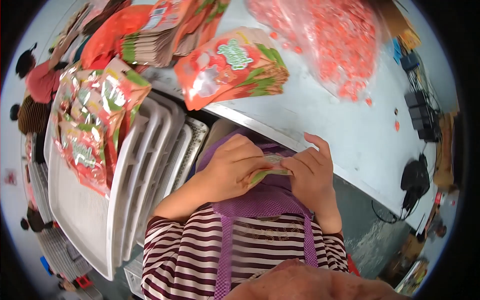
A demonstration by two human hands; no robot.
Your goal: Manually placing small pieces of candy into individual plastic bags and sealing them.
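while the left hand (234, 162) curls, fingers closed on a pouch (261, 176) at its 3 o'clock, the right hand (311, 176) pinches it from 3, one finger extended toward 11.

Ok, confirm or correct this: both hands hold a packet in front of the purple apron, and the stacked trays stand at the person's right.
Wrong side: the head view shows the stacked trays at the person's left. The left hand and right hand hold a packet in front of the purple apron.
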